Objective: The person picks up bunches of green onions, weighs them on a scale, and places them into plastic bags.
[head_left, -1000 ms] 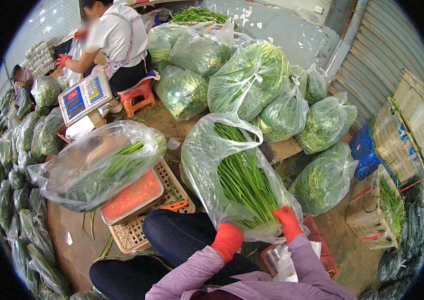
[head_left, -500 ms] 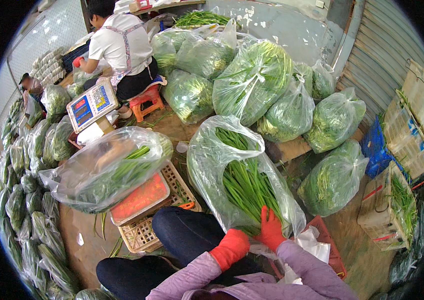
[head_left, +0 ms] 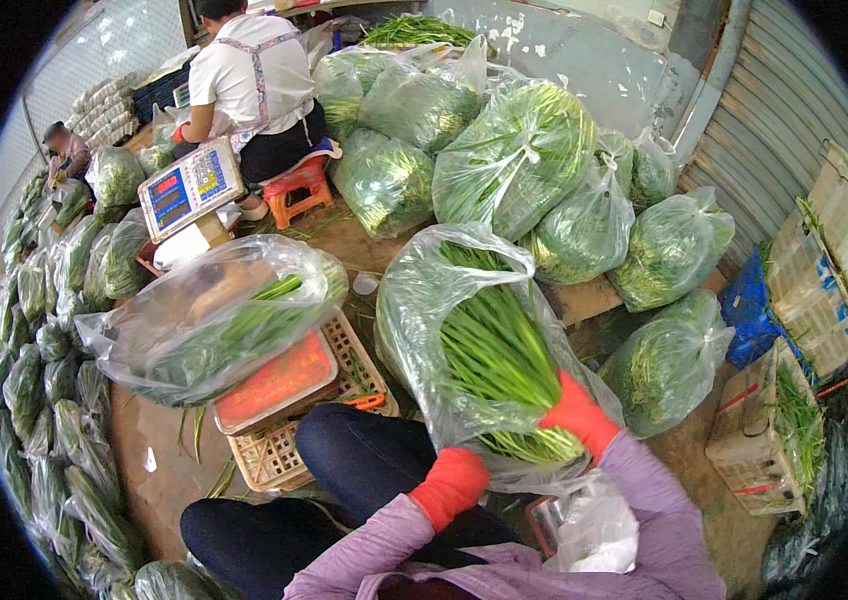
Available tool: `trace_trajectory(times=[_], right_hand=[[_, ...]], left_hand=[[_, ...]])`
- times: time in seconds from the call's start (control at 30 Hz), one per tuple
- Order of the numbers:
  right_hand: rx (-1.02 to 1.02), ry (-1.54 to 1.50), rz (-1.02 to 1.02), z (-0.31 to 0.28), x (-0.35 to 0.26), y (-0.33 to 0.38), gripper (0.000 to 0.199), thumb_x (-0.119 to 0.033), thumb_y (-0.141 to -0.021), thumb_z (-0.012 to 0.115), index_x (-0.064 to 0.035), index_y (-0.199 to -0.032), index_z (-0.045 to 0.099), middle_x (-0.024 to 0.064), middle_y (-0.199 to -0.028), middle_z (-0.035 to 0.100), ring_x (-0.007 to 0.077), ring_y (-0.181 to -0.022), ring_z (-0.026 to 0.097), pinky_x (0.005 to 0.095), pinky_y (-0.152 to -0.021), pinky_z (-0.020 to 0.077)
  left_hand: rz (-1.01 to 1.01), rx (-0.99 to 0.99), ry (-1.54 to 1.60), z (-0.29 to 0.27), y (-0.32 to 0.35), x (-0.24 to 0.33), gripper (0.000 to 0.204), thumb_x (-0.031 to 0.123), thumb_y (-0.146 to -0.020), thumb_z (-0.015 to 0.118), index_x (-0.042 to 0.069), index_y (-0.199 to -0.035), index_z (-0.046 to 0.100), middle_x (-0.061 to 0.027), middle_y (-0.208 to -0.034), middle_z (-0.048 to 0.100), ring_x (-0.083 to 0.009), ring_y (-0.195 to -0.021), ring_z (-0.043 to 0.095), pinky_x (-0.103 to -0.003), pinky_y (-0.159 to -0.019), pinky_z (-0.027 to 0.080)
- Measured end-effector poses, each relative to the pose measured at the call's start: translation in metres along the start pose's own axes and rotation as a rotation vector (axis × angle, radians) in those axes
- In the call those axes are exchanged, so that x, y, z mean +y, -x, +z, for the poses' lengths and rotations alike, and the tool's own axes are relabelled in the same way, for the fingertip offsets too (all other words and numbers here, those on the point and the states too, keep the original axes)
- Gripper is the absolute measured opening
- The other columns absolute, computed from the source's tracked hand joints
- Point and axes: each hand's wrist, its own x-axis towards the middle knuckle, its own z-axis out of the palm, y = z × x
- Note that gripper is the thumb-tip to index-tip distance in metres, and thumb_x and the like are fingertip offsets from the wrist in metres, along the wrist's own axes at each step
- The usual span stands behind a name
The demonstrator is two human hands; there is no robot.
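Note:
A large clear plastic bag [head_left: 409,330] lies across my front with its mouth toward me. Inside it are long green chives [head_left: 499,345]. My right hand [head_left: 581,412], in a red glove, is closed around the near end of a chive bunch, partly lifted at the bag's mouth. My left hand [head_left: 452,488], also red-gloved, is closed at the bag's near left edge, its fingers mostly hidden. To the left, a second clear bag [head_left: 174,350] with chives in it rests above a red-topped tray [head_left: 279,390] on a beige plastic crate [head_left: 274,462].
Several filled bags of greens [head_left: 514,160] are piled ahead, with more packed bags [head_left: 59,380] along the left. A digital scale [head_left: 192,188] stands left of centre, near a seated person [head_left: 252,75] on an orange stool [head_left: 299,193]. Crates with greens [head_left: 769,430] stand at right.
My right hand has closed around the chives and moved right and slightly up, raising their near ends. My left hand has shifted slightly left along the bag's near edge.

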Motion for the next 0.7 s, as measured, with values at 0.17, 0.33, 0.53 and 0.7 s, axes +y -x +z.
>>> trace_trajectory(times=[0.17, 0.33, 0.53, 0.7], right_hand=[[-0.355, -0.716, 0.082, -0.073, -0.136, 0.027, 0.071, 0.000, -0.059, 0.070, 0.0010, -0.125, 0.045, 0.0112, -0.114, 0.059, 0.0210, -0.105, 0.055, 0.0319, -0.093, 0.0416], [-0.324, -0.934, 0.322, 0.003, -0.074, 0.040, 0.058, -0.010, -0.074, 0.068, -0.0007, -0.127, 0.046, 0.0087, -0.115, 0.057, 0.0188, -0.104, 0.055, 0.0313, -0.092, 0.0420], [-0.102, 0.280, -0.506, 0.030, -0.010, 0.069, 0.065, -0.018, -0.079, 0.068, -0.0040, -0.134, 0.036, 0.0103, -0.126, 0.049, 0.0209, -0.116, 0.046, 0.0329, -0.098, 0.0376], [-0.331, -0.791, 0.126, 0.046, -0.066, 0.073, 0.089, -0.013, -0.069, 0.077, -0.0084, -0.140, 0.024, 0.0080, -0.128, 0.048, 0.0211, -0.117, 0.046, 0.0336, -0.097, 0.0385]], left_hand=[[0.050, -0.018, 1.391, 0.001, -0.001, 0.014, 0.073, 0.051, -0.078, 0.062, 0.007, -0.133, 0.040, -0.0191, -0.125, 0.051, -0.0321, -0.116, 0.049, -0.040, -0.095, 0.041], [0.132, -0.140, 2.796, 0.051, -0.049, 0.043, 0.065, 0.049, -0.086, 0.054, 0.011, -0.135, 0.035, -0.0071, -0.133, 0.047, -0.0274, -0.121, 0.045, -0.046, -0.100, 0.038], [-0.170, 0.130, 2.708, 0.030, -0.027, 0.038, 0.059, 0.030, -0.086, 0.062, 0.007, -0.134, 0.037, -0.0106, -0.131, 0.048, -0.0259, -0.119, 0.048, -0.041, -0.102, 0.037], [0.053, 0.206, 2.204, 0.051, -0.031, 0.027, 0.066, 0.030, -0.080, 0.068, 0.007, -0.134, 0.038, -0.0092, -0.130, 0.049, -0.0216, -0.118, 0.047, -0.035, -0.101, 0.037]])
